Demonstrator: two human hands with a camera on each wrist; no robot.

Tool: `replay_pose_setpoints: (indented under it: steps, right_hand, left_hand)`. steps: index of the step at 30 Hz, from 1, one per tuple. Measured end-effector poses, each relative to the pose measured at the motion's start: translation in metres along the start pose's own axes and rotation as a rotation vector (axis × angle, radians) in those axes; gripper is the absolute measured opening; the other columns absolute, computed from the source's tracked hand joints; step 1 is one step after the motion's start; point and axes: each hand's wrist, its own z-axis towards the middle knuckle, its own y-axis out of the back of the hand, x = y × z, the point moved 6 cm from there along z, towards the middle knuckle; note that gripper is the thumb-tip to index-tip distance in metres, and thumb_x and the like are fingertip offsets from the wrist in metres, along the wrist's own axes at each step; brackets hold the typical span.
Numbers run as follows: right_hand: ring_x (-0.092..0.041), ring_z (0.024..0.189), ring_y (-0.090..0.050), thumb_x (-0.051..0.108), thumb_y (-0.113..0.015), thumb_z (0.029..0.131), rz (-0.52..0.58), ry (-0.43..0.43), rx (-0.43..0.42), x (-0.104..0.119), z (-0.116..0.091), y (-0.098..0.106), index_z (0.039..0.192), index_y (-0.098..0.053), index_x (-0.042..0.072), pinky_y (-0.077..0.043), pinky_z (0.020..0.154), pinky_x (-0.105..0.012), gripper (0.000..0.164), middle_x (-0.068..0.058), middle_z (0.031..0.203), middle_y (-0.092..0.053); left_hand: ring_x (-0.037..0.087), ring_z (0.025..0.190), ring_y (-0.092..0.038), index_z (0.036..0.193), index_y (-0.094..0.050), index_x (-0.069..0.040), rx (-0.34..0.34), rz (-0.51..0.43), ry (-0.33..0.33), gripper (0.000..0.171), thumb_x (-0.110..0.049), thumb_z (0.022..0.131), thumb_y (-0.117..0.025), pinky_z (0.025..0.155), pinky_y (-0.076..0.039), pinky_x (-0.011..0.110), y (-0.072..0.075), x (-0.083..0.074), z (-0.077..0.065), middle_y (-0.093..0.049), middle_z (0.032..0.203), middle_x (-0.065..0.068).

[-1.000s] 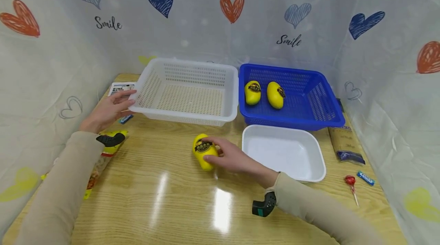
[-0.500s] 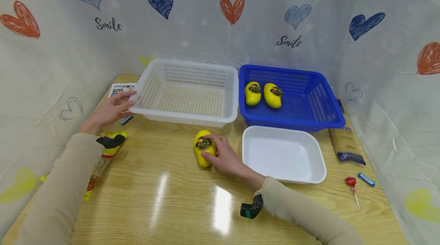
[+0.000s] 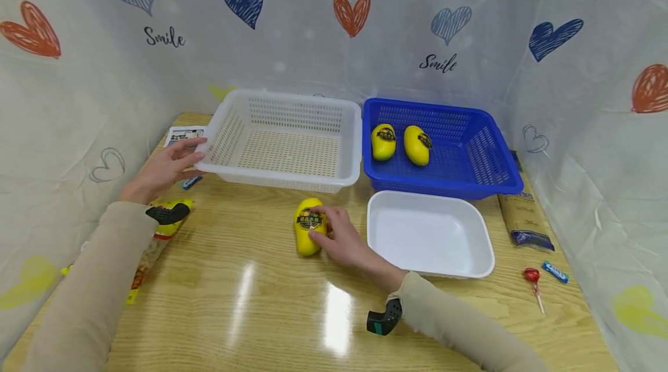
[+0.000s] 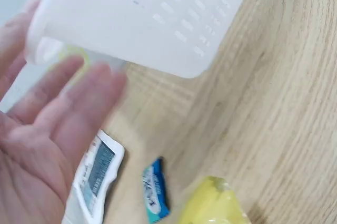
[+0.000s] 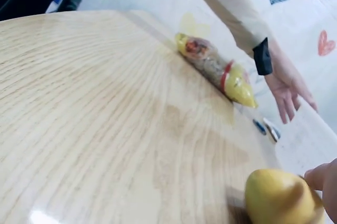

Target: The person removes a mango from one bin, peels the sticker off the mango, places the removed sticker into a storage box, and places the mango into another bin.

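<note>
In the head view my right hand point(image 3: 341, 237) holds a yellow mango point(image 3: 304, 239) with a black label, thumb and fingertips against its right side. The mango rests on the table in front of a white slotted basket point(image 3: 276, 178). My left hand point(image 3: 162, 168) is at that basket's left rim. Its fingers look fairly straight and touch the rim, with the palm showing in the left wrist view. Two more labelled mangoes, one at the left point(image 3: 383, 149) and one beside it point(image 3: 416, 152), lie in a blue slotted basket point(image 3: 443, 188) at the back right.
A shallow white tray point(image 3: 482, 239) stands before the blue basket. On the right lie a brown packet point(image 3: 524, 215), a lollipop point(image 3: 532, 276) and a small blue wrapped item point(image 3: 555, 272). A yellow food bag point(image 5: 210, 68) and another small blue item point(image 4: 155, 190) are at the left.
My right hand and the held mango have turned slightly, and its label shows more fully. The right mango in the blue basket has rocked left and back. The left hand stays put.
</note>
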Motion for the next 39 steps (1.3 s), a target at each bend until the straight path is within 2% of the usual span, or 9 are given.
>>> replay_pose_setpoints:
  steps: [3,6,9,12,15,20,24,29,39]
  right_hand:
    - [-0.033,0.120,-0.050,0.027,-0.062,0.097,-0.021,0.029,-0.002,0.008,-0.004,0.008,0.143,-0.045,0.022,-0.047,0.097,-0.043,0.049,-0.019,0.144,-0.032]
    - [-0.037,0.128,-0.043,0.024,-0.061,0.097,-0.040,0.073,0.007,0.019,-0.009,0.020,0.146,-0.043,0.020,-0.044,0.101,-0.048,0.052,-0.017,0.147,-0.031]
    - [-0.040,0.128,-0.043,0.020,-0.061,0.098,-0.069,0.116,0.015,0.031,-0.012,0.034,0.146,-0.043,0.014,-0.046,0.099,-0.050,0.052,-0.017,0.145,-0.036]
    - [-0.038,0.124,-0.047,0.018,-0.060,0.098,-0.097,0.123,0.019,0.035,-0.012,0.048,0.144,-0.044,0.010,-0.048,0.096,-0.048,0.050,-0.018,0.141,-0.041]
    - [-0.034,0.121,-0.052,0.018,-0.060,0.098,-0.118,0.101,0.034,0.033,-0.008,0.056,0.143,-0.046,0.010,-0.050,0.094,-0.044,0.048,-0.015,0.140,-0.045]
    - [-0.029,0.119,-0.055,0.018,-0.060,0.099,-0.125,0.076,0.078,0.024,0.000,0.055,0.142,-0.047,0.005,-0.051,0.094,-0.042,0.047,-0.012,0.141,-0.048]
    - [-0.030,0.119,-0.055,0.019,-0.059,0.099,-0.122,0.088,0.128,0.019,0.005,0.046,0.141,-0.047,0.003,-0.051,0.093,-0.040,0.046,-0.014,0.141,-0.048]
    - [-0.030,0.116,-0.056,0.019,-0.060,0.098,-0.146,0.126,0.143,0.020,0.011,0.037,0.139,-0.050,0.004,-0.053,0.090,-0.036,0.044,-0.014,0.137,-0.049]
    - [-0.029,0.110,-0.061,0.015,-0.064,0.096,-0.184,0.136,0.106,0.019,0.012,0.035,0.132,-0.055,0.000,-0.054,0.087,-0.033,0.041,-0.015,0.125,-0.055]
  left_hand:
    - [0.016,0.122,-0.051,0.156,-0.026,-0.021,-0.059,0.138,-0.077,0.064,-0.041,0.100,-0.051,0.089,-0.050,0.022,0.001,-0.014,-0.004,-0.035,0.151,0.014]
    - [0.031,0.126,-0.047,0.152,-0.034,-0.016,-0.204,0.289,-0.188,0.060,-0.040,0.101,-0.052,0.084,-0.045,0.014,-0.001,-0.038,-0.014,-0.037,0.149,0.016]
    - [0.027,0.119,-0.051,0.141,-0.050,-0.009,-0.328,0.412,-0.348,0.047,-0.031,0.101,-0.056,0.083,-0.042,0.011,-0.015,-0.065,-0.030,-0.049,0.135,0.014]
    - [0.015,0.105,-0.055,0.128,-0.060,-0.002,-0.285,0.459,-0.559,0.031,-0.011,0.098,-0.061,0.085,-0.042,0.010,-0.050,-0.086,-0.043,-0.059,0.120,0.012]
    - [0.016,0.102,-0.058,0.121,-0.062,0.001,-0.108,0.433,-0.671,0.028,0.001,0.093,-0.064,0.086,-0.049,0.020,-0.100,-0.087,-0.050,-0.062,0.117,0.013]
    - [0.035,0.119,-0.052,0.134,-0.051,0.000,0.154,0.330,-0.531,0.048,-0.010,0.091,-0.070,0.091,-0.052,0.043,-0.182,-0.055,-0.055,-0.052,0.134,0.016]
    - [0.043,0.128,-0.041,0.144,-0.038,0.003,0.194,0.221,-0.418,0.069,-0.011,0.087,-0.075,0.094,-0.049,0.051,-0.220,-0.033,-0.057,-0.035,0.146,0.023]
    - [0.039,0.127,-0.041,0.145,-0.033,0.003,0.168,0.138,-0.362,0.078,-0.007,0.083,-0.079,0.093,-0.050,0.047,-0.237,-0.022,-0.054,-0.029,0.148,0.023]
    - [0.036,0.127,-0.043,0.144,-0.035,0.003,0.157,0.063,-0.321,0.076,-0.004,0.082,-0.078,0.095,-0.050,0.037,-0.247,-0.018,-0.050,-0.027,0.149,0.022]
